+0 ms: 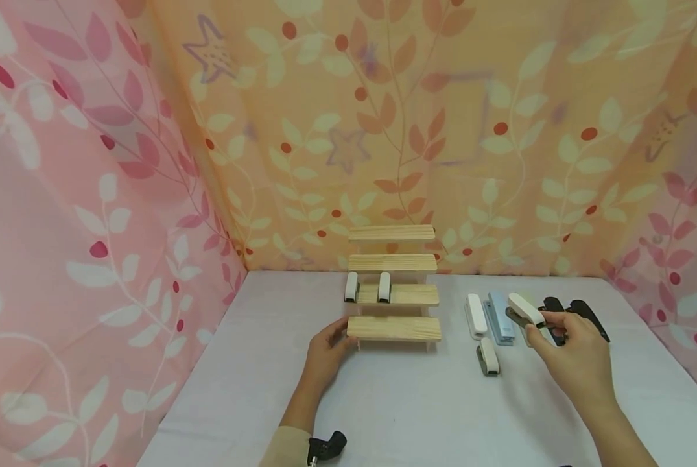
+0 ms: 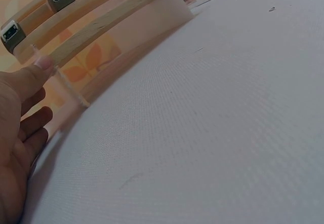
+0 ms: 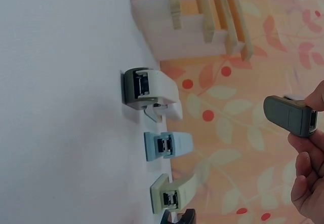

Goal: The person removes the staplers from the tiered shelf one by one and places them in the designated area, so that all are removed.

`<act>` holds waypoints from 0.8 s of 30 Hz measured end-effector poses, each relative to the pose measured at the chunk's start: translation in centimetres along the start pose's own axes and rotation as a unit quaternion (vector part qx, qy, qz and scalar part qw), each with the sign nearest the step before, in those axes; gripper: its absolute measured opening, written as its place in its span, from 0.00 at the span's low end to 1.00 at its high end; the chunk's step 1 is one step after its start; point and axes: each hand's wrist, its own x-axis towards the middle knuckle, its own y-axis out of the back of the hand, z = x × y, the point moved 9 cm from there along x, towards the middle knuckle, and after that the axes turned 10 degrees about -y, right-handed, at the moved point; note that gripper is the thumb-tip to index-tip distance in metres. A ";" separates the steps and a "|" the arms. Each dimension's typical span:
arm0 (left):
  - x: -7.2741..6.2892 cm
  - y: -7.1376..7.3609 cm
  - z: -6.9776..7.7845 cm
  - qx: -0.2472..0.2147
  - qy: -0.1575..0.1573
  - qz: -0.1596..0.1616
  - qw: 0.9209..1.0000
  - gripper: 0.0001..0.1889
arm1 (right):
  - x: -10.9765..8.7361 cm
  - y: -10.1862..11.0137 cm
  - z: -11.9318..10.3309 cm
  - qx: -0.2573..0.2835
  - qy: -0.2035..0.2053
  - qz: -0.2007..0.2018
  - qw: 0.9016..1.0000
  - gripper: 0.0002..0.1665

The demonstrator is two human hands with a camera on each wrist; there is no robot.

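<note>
My right hand (image 1: pixel 581 353) pinches a small white stapler with a grey base (image 1: pixel 526 309) between thumb and fingers, raised above the other staplers. In the right wrist view its grey underside shows. My left hand (image 1: pixel 325 353) holds the left end of the lowest step of a wooden tiered shelf (image 1: pixel 393 327); in the left wrist view the thumb presses the plank's end, while the lower fingers hang loosely curved. On the second step from the bottom stand two small white staplers, one at the left end (image 1: pixel 352 287) and one near the middle (image 1: pixel 384 287).
Right of the shelf stand a white stapler (image 1: pixel 475 316), a light blue stapler (image 1: pixel 501 318) and a small white-and-grey stapler (image 1: pixel 489 357) in front. A pale green stapler (image 3: pixel 182 191) and black staplers (image 1: pixel 590 320) lie farther right. Patterned curtains (image 1: pixel 348 130) border the white table (image 1: pixel 395 415).
</note>
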 end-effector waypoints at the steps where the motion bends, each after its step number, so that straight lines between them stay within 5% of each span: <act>1: 0.0 0.0 0.0 0.001 0.001 -0.001 1.000 0.32 | 0.0 -0.1 0.3 -0.001 -0.005 -0.003 1.000 0.21; 15: 0.1 0.1 0.5 0.007 -0.004 0.002 1.000 0.32 | -0.1 -1.9 4.2 -0.029 -0.051 -0.083 0.995 0.24; 24: 0.0 0.1 0.0 0.010 0.006 0.005 1.000 0.32 | -0.3 -3.8 6.4 -0.064 -0.094 -0.184 0.976 0.31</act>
